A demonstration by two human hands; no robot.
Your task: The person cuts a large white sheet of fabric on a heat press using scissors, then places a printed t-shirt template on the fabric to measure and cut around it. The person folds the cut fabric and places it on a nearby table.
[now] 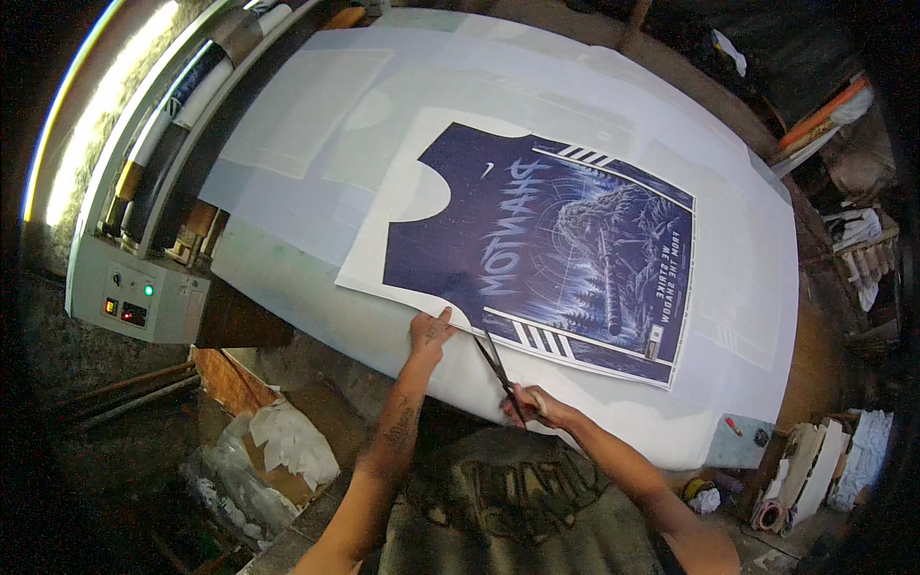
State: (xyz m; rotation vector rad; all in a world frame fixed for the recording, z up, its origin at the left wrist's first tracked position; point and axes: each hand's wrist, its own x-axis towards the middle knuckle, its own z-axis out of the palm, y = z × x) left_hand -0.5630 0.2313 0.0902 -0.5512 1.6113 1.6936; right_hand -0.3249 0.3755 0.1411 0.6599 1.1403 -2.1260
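A large printed sheet (450, 254) lies on the white-covered table, its dark blue shirt-front shape edged by white margin. The print has pale lettering, a figure scene and white stripes. At the sheet's near edge, my left hand (433, 331) grips the white margin, fingertips on top; its underside is hidden. My right hand (527, 405) is closed round the handles of long dark scissors (496, 366). Their blades stand apart and point away from me, with the tips at the margin beside the striped part, just right of my left hand.
A roller machine (139, 302) with lit indicators stands at the left. The white table cover (738, 249) spreads around the sheet. Crumpled white scraps (292, 446) lie below left. Stacked rolls and boards (800, 470) stand at lower right, near a small red item (732, 424) on the table corner.
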